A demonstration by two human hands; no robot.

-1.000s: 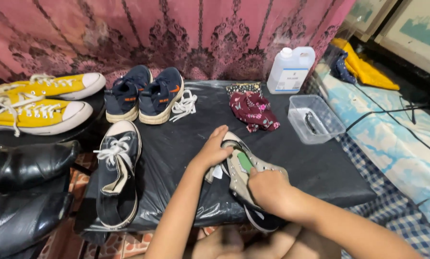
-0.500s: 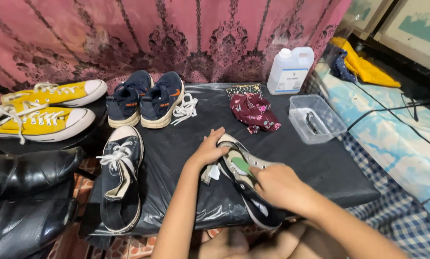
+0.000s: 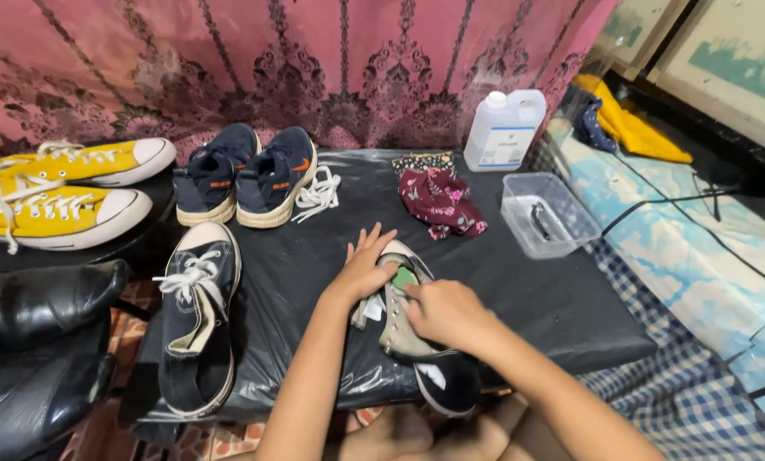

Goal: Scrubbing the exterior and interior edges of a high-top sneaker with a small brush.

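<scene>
A black canvas sneaker (image 3: pixel 417 341) without laces lies on the black plastic-covered table (image 3: pixel 553 290), toe pointing towards me. My left hand (image 3: pixel 364 266) presses flat on its heel end, fingers spread. My right hand (image 3: pixel 442 312) rests on the shoe's opened upper, fingers at the green patch on the insole. Its laced black mate (image 3: pixel 196 320) lies to the left.
A navy pair of sneakers (image 3: pixel 244 175) and loose white laces (image 3: pixel 318 192) sit at the back. Yellow sneakers (image 3: pixel 58 183) are on the left above black leather shoes (image 3: pixel 32 299). A maroon cloth (image 3: pixel 442 201), white jug (image 3: pixel 504 128) and clear tub (image 3: pixel 546 213) stand on the right.
The shoe has been turned a little in my hands. My right hand has slid up from its side to the insole. The view has shifted slightly.
</scene>
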